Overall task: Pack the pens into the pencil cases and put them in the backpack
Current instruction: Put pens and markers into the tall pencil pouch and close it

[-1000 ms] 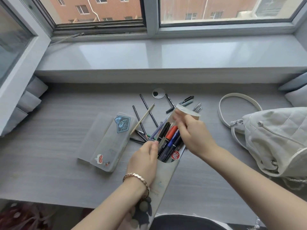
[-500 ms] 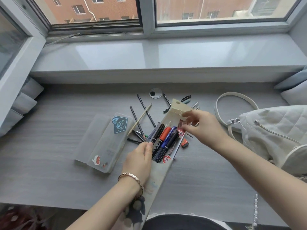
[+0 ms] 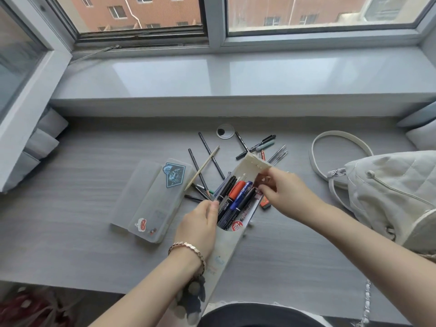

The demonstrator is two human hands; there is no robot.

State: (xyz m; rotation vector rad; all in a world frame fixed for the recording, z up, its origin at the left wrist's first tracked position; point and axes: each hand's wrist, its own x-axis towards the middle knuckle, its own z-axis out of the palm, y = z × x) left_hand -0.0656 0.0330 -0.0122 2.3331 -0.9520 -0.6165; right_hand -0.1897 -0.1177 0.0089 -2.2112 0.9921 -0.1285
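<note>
From the head view, the person is partway through the filling step, I judge: a soft beige pencil case (image 3: 226,253) lies slanted on the grey worktop (image 3: 70,208), its near end hanging over the front edge towards the lap and its mouth open. Inside it a bundle of markers and pens (image 3: 236,201) sits side by side, caps pointing away. The left hand (image 3: 200,225) grips the case's left rim, fingers curled over the edge and thumb on top, holding the mouth open. The right hand (image 3: 285,192) is at the far right of the mouth with its fingertips bunched together; whether they pinch the rim or some small item I cannot tell. A small orange and black object (image 3: 265,202) lies just beside the case under that hand. Loose pens and pencils (image 3: 207,161) fan out on the worktop beyond the case, with a second cluster (image 3: 257,147) further back. A clear plastic pencil case (image 3: 153,199) with stickers lies closed to the left, and the white quilted backpack (image 3: 389,192) rests at the right, well apart from the pens. The next move likely calls for gathering the loose pens while the left hand keeps the mouth wide.
</note>
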